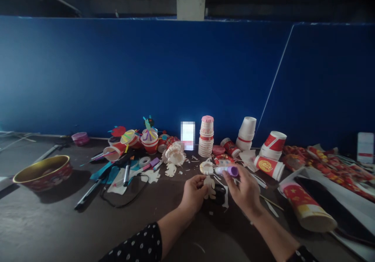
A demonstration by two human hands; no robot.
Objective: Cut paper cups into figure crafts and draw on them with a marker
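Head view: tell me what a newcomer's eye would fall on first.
Probably the glowing white screen, near the middle of the picture against the broad blue wall. Next come the hands, front and centre: the left hand holds a pale cutout, and the right hand, beside it, a purple tube. Off to the left, the gold-lined bowl stands out on the dark table.

Bowl (pixel 55 178) out left on the table (pixel 117 230), cup stack (pixel 206 144) at back (screen (pixel 188 135) just left), a cup (pixel 306 205) lying near right, scraps (pixel 316 159) behind it!
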